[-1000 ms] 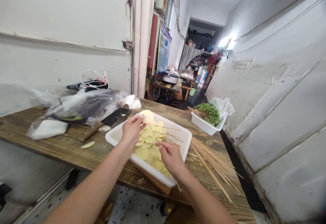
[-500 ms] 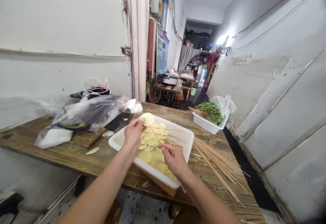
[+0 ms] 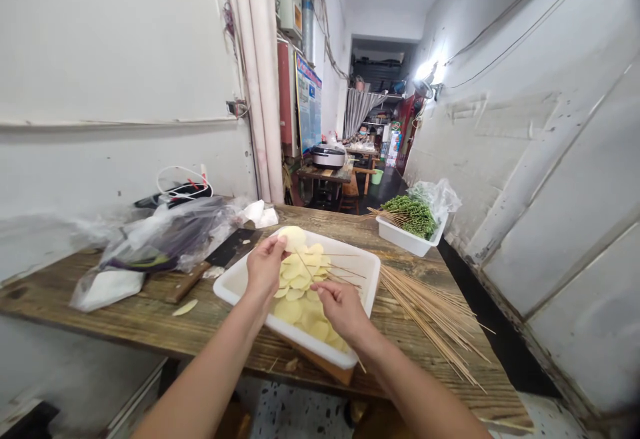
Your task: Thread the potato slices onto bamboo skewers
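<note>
A narrow, white-walled room stretches away from my head camera, a pale curtain hanging at left and a bright lamp glaring from the right-hand wall. Across the foreground runs a worn wooden table, bearing, at center, a large white tray partly filled with yellow slices and a few thin sticks. To the left, clear plastic bags sprawl near a cleaver; farther back at right, a smaller white tray holds a bunch of greens, and loose skewers fan out on the wood.

Above the large tray, I see the left hand pinching a round potato slice between thumb and fingers, the disc standing up past the fingertips over the tray's far side. The right hand, lower and nearer, has its fingertips pressed together on a thin skewer, which slants up toward the slice's lower edge; I cannot tell whether the tip pierces it. A stray slice lies on the table, near the cleaver's handle.
</note>
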{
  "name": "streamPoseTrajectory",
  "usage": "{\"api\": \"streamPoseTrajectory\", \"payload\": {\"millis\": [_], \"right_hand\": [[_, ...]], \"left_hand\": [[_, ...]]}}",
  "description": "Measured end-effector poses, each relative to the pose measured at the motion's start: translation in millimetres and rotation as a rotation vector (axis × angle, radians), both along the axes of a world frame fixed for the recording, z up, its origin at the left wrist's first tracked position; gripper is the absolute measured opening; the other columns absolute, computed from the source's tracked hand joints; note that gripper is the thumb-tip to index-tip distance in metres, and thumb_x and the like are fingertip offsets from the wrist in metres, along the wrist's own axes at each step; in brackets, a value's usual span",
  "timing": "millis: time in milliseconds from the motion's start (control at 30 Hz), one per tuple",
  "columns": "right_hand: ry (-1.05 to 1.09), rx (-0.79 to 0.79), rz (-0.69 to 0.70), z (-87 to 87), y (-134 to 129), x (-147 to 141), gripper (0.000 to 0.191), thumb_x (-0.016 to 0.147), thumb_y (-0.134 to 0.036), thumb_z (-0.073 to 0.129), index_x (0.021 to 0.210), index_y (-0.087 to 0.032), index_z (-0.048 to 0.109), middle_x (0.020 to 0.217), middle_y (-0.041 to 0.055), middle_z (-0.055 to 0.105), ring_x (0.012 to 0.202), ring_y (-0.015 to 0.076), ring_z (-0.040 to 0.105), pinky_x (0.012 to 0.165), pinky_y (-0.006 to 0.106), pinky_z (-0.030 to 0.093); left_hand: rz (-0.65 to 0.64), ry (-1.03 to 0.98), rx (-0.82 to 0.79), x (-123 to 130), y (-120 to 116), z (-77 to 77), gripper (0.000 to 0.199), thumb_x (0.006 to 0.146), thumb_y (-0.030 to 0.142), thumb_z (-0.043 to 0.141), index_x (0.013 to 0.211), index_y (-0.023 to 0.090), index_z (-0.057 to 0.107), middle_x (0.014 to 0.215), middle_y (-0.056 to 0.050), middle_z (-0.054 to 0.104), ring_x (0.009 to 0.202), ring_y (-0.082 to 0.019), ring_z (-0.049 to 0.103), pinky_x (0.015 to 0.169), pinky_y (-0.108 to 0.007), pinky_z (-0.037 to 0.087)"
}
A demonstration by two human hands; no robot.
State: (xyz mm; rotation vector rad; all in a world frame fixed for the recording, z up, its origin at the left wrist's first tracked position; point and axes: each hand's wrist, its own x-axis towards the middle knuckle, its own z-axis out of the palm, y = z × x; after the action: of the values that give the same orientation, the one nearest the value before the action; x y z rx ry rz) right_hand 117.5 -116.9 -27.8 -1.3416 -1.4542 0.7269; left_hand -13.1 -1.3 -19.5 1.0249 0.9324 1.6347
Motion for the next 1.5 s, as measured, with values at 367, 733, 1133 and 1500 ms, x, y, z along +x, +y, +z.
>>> {"api": "streamPoseTrajectory", "payload": {"millis": [367,733,1133,1500], "right_hand": [[-0.016,0.039,-0.028,-4.9,4,2,0.031,0.08,-0.024,0.046,0.093,-0.018,0.074,0.067,0.0022,0.066,0.058,0.0142,0.055,0.052,0.023,0.042],[0.245,-0.111,0.071,-6.4,4,-1,0.031,0.079,-0.025,0.046,0.1,-0.012,0.065,0.052,-0.0051,0.052,0.031,0.0045,0.037,0.033,0.016,0.029],[0.004,-0.048,0.078,22.3,61,-12,0.029,0.077,-0.026,0.053,0.102,-0.015,0.064,0.056,-0.0039,0.054,0.039,0.0065,0.039,0.04,0.019,0.033],[0.109,-0.11,0.235,9.9,77,-7,0.034,0.077,-0.027,0.047,0.105,-0.014,0.062,0.062,-0.0018,0.057,0.037,0.0066,0.035,0.038,0.02,0.028]], "left_hand": [[-0.096,-0.013,-0.043,2,-2,0.6,0.034,0.056,0.041,0.074,0.071,0.013,0.061,0.066,0.002,0.059,0.059,-0.009,0.054,0.061,-0.023,0.046],[-0.167,-0.169,-0.13,1,-10,10.9,0.03,0.052,0.029,0.078,0.069,0.014,0.059,0.065,0.004,0.056,0.058,-0.006,0.051,0.062,-0.023,0.048],[-0.099,-0.35,-0.104,2,0,15.9,0.03,0.05,0.023,0.079,0.07,0.012,0.06,0.063,0.003,0.059,0.055,-0.005,0.051,0.052,-0.017,0.042],[-0.077,-0.468,-0.243,-2,10,8.9,0.015,0.057,0.01,0.07,0.066,0.011,0.058,0.055,0.002,0.057,0.043,-0.004,0.047,0.041,-0.016,0.037]]}}
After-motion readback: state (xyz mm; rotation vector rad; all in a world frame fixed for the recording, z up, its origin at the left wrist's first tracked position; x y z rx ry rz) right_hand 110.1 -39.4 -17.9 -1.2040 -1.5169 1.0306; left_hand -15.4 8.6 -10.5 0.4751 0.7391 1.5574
